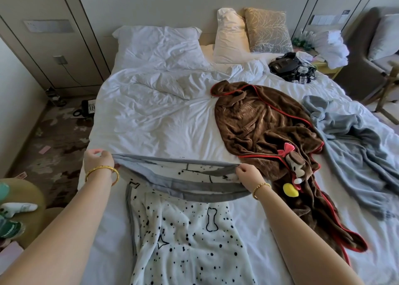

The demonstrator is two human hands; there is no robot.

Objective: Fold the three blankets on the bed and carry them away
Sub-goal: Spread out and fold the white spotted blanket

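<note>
1. While my left hand point(98, 160) pinches one end of the grey-bordered edge of the spotted blanket point(185, 241) and my right hand point(248, 175) pinches the other end, that edge hangs between them just above the bed point(151, 122), so I judge I am on the first fold of the first blanket.
2. The spotted blanket lies near me, in the middle of the near part of the bed, its printed side up with the far portion doubled back toward me.
3. The next move, as I read it, calls for carrying the held edge evenly to meet the opposite edge, both ends level, then smoothing the fold flat.
4. The brown blanket point(263, 125) with red trim lies crumpled to the right, running from the middle of the bed down to the near right; it is not yet folded.
5. Its sewn-on plush figure point(292, 166) sits just beside my right hand, and the brown cloth comes close to the spotted one there, so it could get caught in the fold.
6. The grey blanket point(356, 137) lies rumpled farther right, partly under the brown one, also unfolded.
7. At the far right corner a tangle of black devices and cables point(291, 68) rests on the bed, well apart from my work.
8. Pillows point(159, 42) stand at the far end.
</note>
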